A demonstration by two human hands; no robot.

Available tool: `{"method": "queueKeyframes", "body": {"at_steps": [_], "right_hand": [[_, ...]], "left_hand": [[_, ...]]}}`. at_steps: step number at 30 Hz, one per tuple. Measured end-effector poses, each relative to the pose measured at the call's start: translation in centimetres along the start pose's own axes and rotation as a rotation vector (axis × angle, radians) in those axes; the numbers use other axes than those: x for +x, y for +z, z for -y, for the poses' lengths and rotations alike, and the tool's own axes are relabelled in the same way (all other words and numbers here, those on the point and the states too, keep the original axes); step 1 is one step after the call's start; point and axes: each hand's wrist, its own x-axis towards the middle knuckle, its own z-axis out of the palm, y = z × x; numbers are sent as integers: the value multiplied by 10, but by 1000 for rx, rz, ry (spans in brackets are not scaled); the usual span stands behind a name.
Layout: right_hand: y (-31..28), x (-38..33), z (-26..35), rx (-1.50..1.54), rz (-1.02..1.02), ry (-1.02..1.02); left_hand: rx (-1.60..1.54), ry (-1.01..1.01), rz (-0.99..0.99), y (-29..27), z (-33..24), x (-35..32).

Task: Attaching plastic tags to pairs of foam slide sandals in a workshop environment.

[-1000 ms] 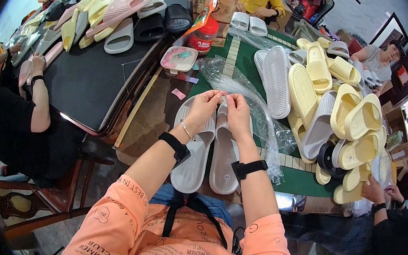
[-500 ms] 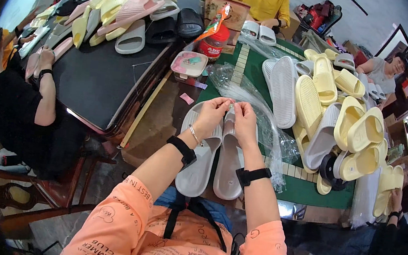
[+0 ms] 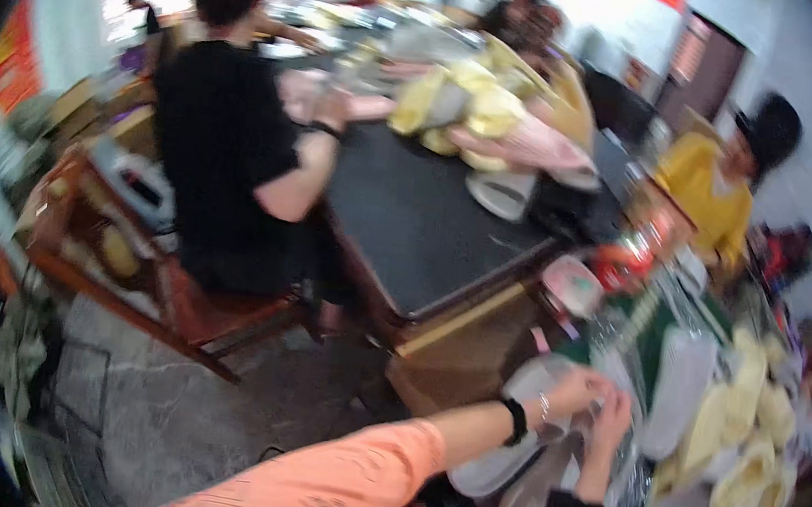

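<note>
My left hand [image 3: 571, 394] and my right hand [image 3: 611, 423] meet fingertip to fingertip. Both are closed in a pinch, and whatever is between the fingers is too small and blurred to name. Just under and beside them lies a pair of light grey slide slippers, the left slipper [image 3: 484, 471] and the right slipper [image 3: 531, 490], partly covered by my hands and forearms. Clear plastic bags [image 3: 608, 329] lie close beyond my fingers.
Yellow slippers [image 3: 746, 392] and a grey slipper [image 3: 682, 390] pile up on the right. A black-topped table [image 3: 409, 224] holds more slippers. A person in black [image 3: 222, 152] sits at it, on a wooden chair [image 3: 169, 312]. Opposite sits a person in yellow [image 3: 708, 193]. A red-lidded jar [image 3: 625, 262] stands between.
The view has swung to the left, so my hands and the grey slippers now appear further right and lower, with motion blur. My hands keep their pinch together above the slippers.
</note>
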Motion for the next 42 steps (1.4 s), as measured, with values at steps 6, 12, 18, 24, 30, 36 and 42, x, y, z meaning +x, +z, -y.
{"method": "queueKeyframes", "body": {"at_steps": [6,12,18,24,30,36,42], "right_hand": [[6,2,-15,-42,76,-49],[12,3,-9,57,97,-79],[9,8,-19,108,136,-53],[1,16,-32,20,81,-75],[12,10,-22,106,72,-18],[10,13,-26,118,70,-26],[2,8,-14,31,130,24]], "left_hand": [[-14,-57,-107,-5,28,7],[-175,-107,-54,-4,37,15],[-175,-60,-94,-4,41,20],[-113,-70,-60,-3,35,16],[-178,-161,-23,-6,32,14],[-246,-158,15,-2,35,13],[-258,-157,-35,0,30,10]]}}
